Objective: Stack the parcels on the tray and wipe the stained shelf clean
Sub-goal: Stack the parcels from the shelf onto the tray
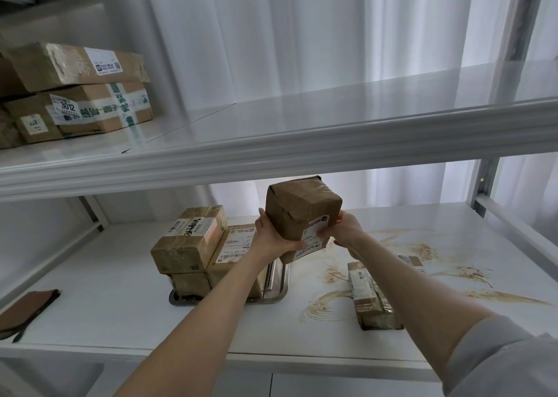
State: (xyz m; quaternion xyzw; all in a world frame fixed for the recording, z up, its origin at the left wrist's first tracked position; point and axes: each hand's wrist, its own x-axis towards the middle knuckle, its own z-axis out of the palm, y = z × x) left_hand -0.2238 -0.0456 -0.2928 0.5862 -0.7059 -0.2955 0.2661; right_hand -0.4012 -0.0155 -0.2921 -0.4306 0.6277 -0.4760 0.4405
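Brown parcel point(302, 212) clamped between both my hands, in the air over the right end of the tray point(276, 279). Left hand point(271, 236) cups its lower left edge; right hand point(344, 229) grips the labelled side. Stacked parcels point(188, 239) fill the tray's left part. Another parcel point(370, 297) lies on the shelf point(120, 276), to my right, among brown smears point(327, 304) (apart from the tray).

**One head-worn view, close in on the shelving**

A single wide-angle camera is riding on the person's head, facing forward and slightly down into the rack from arm's length. The upper shelf point(302, 131) is crossing the frame just below lens height, with the stained shelf point(120, 291) lying lower. Both arms are entering from the bottom edge, placing the left hand point(271, 236), right hand point(347, 230) and parcel point(302, 206) near mid-frame.
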